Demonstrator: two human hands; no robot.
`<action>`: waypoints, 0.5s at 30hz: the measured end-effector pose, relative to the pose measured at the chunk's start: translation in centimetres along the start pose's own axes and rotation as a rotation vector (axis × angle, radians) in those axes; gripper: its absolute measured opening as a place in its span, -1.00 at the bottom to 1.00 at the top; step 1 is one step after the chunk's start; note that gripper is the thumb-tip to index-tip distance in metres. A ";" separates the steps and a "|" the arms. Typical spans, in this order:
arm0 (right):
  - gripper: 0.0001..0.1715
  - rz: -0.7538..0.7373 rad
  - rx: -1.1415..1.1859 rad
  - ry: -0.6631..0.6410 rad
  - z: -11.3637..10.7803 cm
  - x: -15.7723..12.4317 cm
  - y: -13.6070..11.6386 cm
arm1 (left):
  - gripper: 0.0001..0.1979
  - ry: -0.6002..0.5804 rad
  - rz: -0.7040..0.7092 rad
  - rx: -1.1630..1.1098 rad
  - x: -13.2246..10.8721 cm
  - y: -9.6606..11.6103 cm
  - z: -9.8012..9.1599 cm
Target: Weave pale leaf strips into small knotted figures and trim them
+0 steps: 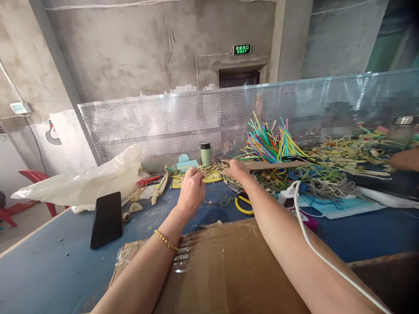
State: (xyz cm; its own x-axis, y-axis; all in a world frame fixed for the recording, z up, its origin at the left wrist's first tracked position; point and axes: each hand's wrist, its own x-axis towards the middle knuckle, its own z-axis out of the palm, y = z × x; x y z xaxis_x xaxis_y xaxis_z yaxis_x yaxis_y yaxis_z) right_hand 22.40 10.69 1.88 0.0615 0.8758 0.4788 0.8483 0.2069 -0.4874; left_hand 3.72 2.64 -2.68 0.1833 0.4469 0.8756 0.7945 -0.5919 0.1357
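My left hand [192, 188] is raised above the blue table, its fingers pressed together; anything thin between them is too small to make out. To its right, my right hand [237, 170] is also closed in a pinch beside a heap of pale strips, and what it holds is hidden. A gap separates the two hands. Below my right hand lie scissors with yellow handles [242, 205], partly covered by my forearm. A green bottle with a black lid [206, 155] stands beyond and between the hands. Under my forearms is a cardboard box [216, 266].
A black phone [106, 220] and a plastic bag [85, 181] lie at left. Colourful tube-like strands [273, 141] stand in a bundle behind my right arm. A white cable [303, 231] crosses that arm. A perforated metal screen [163, 124] bounds the table's far side.
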 end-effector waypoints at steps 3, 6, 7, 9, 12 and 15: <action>-0.67 -0.057 0.125 -0.026 0.2 -0.4 -1.5 | -0.75 -0.063 0.127 0.159 0.1 0.2 -0.6; -0.42 -0.121 0.480 -0.236 0.5 -1.0 -2.8 | -0.75 -0.118 0.215 0.282 0.2 0.8 -1.1; -0.39 -0.090 0.636 -0.309 0.6 -1.2 -2.9 | -0.75 -0.140 0.240 0.306 0.2 1.0 -1.1; -0.34 -0.006 0.903 -0.387 0.6 -1.4 -2.9 | -0.76 -0.188 0.290 0.343 0.0 1.3 -1.0; -0.39 0.052 1.015 -0.401 0.5 -1.4 -2.3 | -0.79 -0.255 0.341 0.386 -0.3 1.5 -0.6; -0.61 -0.052 0.965 -0.430 0.4 -1.3 -2.0 | -0.79 -0.286 0.364 0.393 -0.5 1.6 -0.5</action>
State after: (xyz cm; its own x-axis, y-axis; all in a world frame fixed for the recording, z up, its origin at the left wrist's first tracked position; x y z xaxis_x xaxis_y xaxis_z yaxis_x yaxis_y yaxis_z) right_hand 20.40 9.31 1.91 -0.3145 0.8976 0.3088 0.0550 0.3420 -0.9381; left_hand 4.62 1.20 -2.66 0.5882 0.4574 0.6669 0.7960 -0.4728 -0.3779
